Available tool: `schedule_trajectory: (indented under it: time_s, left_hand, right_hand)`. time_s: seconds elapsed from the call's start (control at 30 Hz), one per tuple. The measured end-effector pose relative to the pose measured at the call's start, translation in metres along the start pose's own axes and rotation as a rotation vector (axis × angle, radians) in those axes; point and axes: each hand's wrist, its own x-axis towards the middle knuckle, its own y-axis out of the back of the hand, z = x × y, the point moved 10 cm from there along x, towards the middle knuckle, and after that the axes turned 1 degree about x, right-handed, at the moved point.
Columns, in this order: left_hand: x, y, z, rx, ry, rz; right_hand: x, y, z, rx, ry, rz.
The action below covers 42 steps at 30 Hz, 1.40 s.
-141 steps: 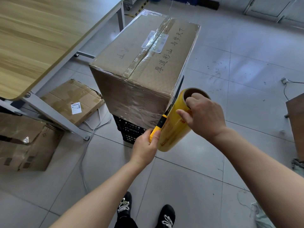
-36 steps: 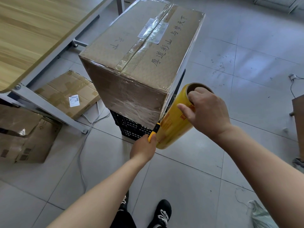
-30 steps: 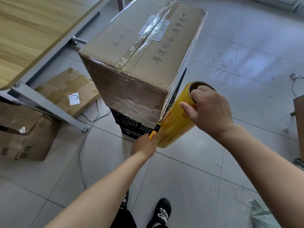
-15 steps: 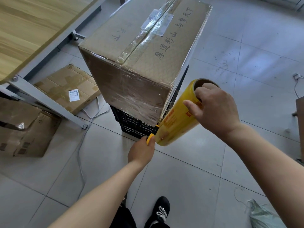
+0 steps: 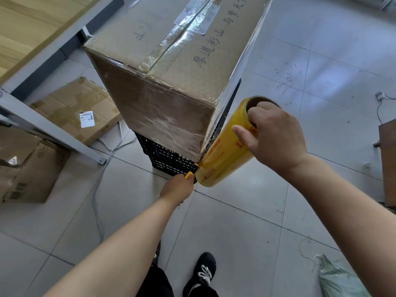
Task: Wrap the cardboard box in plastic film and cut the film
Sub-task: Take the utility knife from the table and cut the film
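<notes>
Wrapped cardboard box [image 5: 171,67] is sitting on a black crate [image 5: 167,159]; right hand [image 5: 276,133] is gripping the film roll [image 5: 225,155] beside the box's corner, left hand [image 5: 177,189] clutching a cutter [image 5: 191,173] there. Slack film could be snagging instead of slicing

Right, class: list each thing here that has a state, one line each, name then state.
cardboard box: taped shut, wrapped in film, standing on a black crate
film roll: tilted, held at its top end
left hand: closed on a yellow-handled cutter
right hand: gripping the roll
flat carton: lying on the floor
</notes>
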Motion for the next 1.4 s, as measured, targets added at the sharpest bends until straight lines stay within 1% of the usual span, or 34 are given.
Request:
schedule_trajectory:
  time_s: [0.17, 0.3, 0.43, 0.6, 0.83, 0.93, 1.0, 1.07, 1.17, 1.27, 1.4]
  left_hand:
    - [-0.019, 0.001, -0.007, 0.045, -0.135, 0.130]
    - [-0.018, 0.000, -0.010, 0.067, -0.142, 0.154]
    - [-0.001, -0.004, -0.010, 0.092, -0.088, 0.140]
    - [0.014, -0.012, -0.006, 0.137, -0.102, 0.136]
    - [0.037, -0.029, -0.025, 0.214, 0.040, -0.029]
    - [0.038, -0.027, -0.041, 0.207, 0.078, -0.031]
    - [0.034, -0.022, -0.046, 0.209, 0.047, 0.013]
    - [0.025, -0.013, -0.041, 0.161, -0.046, 0.081]
    - [0.013, -0.005, -0.028, 0.080, -0.182, 0.118]
    - [0.009, -0.001, -0.022, 0.020, -0.223, 0.138]
    - [0.005, 0.005, -0.021, 0.002, -0.233, 0.186]
  right_hand:
    - [0.001, 0.000, -0.001, 0.011, 0.001, 0.016]
    - [0.000, 0.000, 0.000, 0.011, -0.002, 0.017]
    - [-0.003, 0.001, -0.001, 0.014, 0.012, 0.032]
    - [-0.004, 0.001, 0.001, 0.001, 0.031, 0.039]
    - [-0.004, 0.002, -0.001, -0.007, 0.064, 0.031]
    - [-0.003, 0.001, -0.001, -0.003, 0.072, 0.020]
    - [-0.002, -0.001, -0.002, 0.000, 0.077, 0.014]
    - [-0.001, -0.002, -0.002, 0.002, 0.070, 0.006]
    - [-0.002, -0.005, -0.002, -0.001, 0.059, -0.003]
    - [-0.003, -0.004, -0.001, 0.001, 0.052, -0.005]
    - [-0.003, -0.004, 0.000, -0.010, 0.048, -0.007]
